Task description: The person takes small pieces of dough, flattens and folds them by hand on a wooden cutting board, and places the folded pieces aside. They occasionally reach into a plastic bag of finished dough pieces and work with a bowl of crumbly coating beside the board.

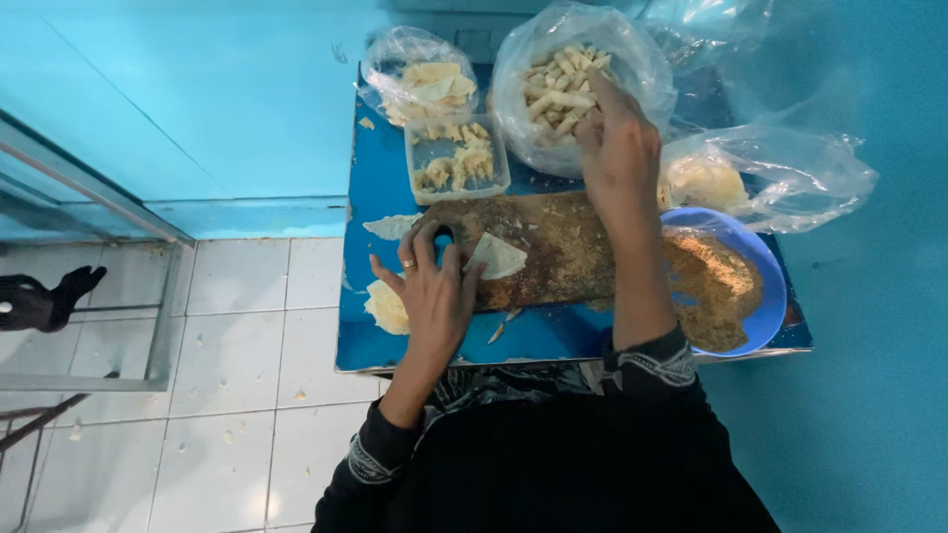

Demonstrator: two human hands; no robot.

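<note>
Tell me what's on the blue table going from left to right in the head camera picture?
Pale dough pile → left hand → dough sheet on the wooden board → right hand → blue bowl of brown crumbs.

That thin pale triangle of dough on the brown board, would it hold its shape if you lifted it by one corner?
Probably not. The thin pale dough triangle lies flat on the crumb-covered brown board under the left hand, so it likely droops. It looks light and may tear. Crumbs might keep it from sticking.
</note>
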